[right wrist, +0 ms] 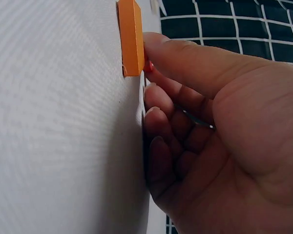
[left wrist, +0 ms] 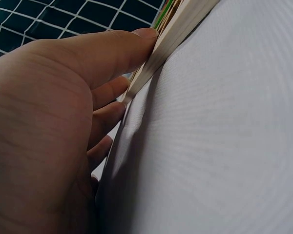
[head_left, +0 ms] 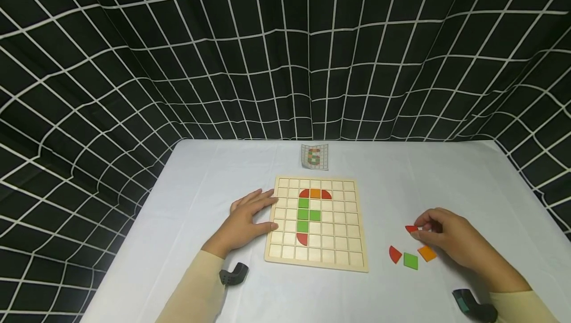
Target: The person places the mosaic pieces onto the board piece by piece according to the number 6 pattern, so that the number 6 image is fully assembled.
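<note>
My left hand (head_left: 244, 221) touches the left edge of a wooden grid board (head_left: 336, 262), fingers extended and thumb against its side. In the left wrist view the thumb (left wrist: 112, 51) presses the board's pale edge (left wrist: 173, 46). On the board lie several green squares (head_left: 303, 214), an orange square (head_left: 315, 193) and red quarter-circle tiles (head_left: 302, 239). Right of the board, my right hand (head_left: 455, 236) pinches a red quarter-circle tile (head_left: 411, 228) between thumb and forefinger, at the tabletop. In the right wrist view the tile is mostly hidden behind the thumb (right wrist: 185, 56).
A loose red quarter-circle (head_left: 394, 254), a green square (head_left: 411, 261) and an orange square (head_left: 427, 253) lie near my right hand. Behind the board sits a small pattern card (head_left: 314, 157). A black curtain with white grid lines (head_left: 308, 55) surrounds the white table (head_left: 214, 174).
</note>
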Motion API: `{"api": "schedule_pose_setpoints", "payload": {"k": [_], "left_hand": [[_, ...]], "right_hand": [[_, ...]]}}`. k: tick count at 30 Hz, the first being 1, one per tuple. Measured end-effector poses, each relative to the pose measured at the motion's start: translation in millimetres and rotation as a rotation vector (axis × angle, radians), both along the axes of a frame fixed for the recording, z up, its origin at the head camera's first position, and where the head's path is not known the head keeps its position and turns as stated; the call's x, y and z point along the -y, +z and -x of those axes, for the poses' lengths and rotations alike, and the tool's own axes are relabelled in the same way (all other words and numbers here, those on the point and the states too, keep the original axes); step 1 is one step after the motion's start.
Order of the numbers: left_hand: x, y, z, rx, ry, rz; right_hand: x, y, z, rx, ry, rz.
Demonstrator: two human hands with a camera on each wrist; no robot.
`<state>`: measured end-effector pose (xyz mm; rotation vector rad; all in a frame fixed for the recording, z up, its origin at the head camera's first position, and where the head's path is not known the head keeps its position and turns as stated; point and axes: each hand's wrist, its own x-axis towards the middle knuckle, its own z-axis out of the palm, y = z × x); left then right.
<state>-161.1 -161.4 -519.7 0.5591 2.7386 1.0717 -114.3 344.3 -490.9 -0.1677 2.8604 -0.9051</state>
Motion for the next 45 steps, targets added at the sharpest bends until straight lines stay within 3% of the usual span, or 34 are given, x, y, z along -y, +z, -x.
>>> {"api": "schedule_pose_setpoints", "payload": {"k": [11, 28, 37, 45], "left_hand": [[1.0, -2.1, 0.6, 0.000, -0.003, -0.009], [1.2, -0.7, -0.1, 0.003, 0.001, -0.010], [1.3, -0.8, -0.2, 0.008, -0.005, -0.017], [0.6, 0.2, 0.3, 0.010, -0.009, -0.017]], "right_hand": [[1.4, 0.5, -0.3, 0.021, 0.003, 0.022], [3.0, -0.9, -1.1, -0.015, 0.012, 0.055], [2.9, -1.7, -4.5, 0.014, 0.025, 0.092], [-0.4, -2.6, -6.2, -0.075, 0.043, 0.140]]}}
